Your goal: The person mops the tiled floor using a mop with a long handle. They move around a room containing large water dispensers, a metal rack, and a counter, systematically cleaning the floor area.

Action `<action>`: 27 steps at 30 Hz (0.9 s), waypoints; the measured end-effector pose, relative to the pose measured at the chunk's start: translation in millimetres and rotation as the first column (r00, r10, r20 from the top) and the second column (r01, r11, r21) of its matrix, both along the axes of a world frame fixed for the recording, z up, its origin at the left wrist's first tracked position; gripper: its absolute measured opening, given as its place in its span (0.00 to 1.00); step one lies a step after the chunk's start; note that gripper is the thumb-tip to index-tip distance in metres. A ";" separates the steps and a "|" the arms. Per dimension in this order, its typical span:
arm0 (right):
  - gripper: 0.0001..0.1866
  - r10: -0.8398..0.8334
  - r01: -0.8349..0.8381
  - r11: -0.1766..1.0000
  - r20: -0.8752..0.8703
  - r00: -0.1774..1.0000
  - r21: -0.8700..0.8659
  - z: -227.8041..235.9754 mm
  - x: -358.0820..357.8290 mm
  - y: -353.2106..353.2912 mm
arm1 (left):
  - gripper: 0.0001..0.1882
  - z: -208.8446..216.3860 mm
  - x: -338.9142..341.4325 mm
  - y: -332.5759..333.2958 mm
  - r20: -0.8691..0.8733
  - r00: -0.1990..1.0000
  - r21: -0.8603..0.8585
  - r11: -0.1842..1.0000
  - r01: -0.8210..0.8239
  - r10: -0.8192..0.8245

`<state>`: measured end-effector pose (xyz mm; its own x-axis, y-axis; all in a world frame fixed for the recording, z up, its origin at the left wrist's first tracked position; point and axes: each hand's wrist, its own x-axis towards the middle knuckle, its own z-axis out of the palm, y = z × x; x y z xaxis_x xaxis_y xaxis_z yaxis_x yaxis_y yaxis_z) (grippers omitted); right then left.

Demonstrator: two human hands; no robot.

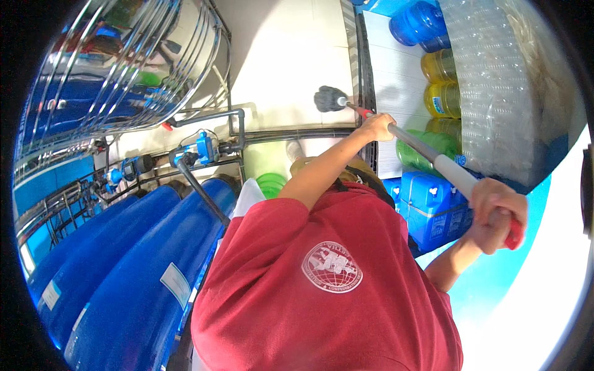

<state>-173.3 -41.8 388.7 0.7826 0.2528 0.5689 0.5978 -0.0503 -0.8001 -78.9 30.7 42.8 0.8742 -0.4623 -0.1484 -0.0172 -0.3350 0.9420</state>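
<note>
Overhead, both hands clenched on long mop handle [427, 154]. Left hand [377, 125] grips shaft low, near red collar above grey mop head [330, 99]. Right hand [497, 213] wraps upper end at red grip. Mop head rests on pale tiled floor [284, 68], just beside metal door track [365, 80]. Handle slants from lower right up to centre. Blue cylinders [124, 272] at left, steel tank [117, 62] above them. Blue jerrycans [433, 207] and coloured water bottles [440, 83] at right.
</note>
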 end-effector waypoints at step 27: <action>0.09 0.249 -0.137 0.893 -0.216 0.944 0.429 -108.1 88.6 -17.4 | 0.19 -22.8 5.0 175.0 -0.107 0.972 0.526 0.842 -0.125 0.211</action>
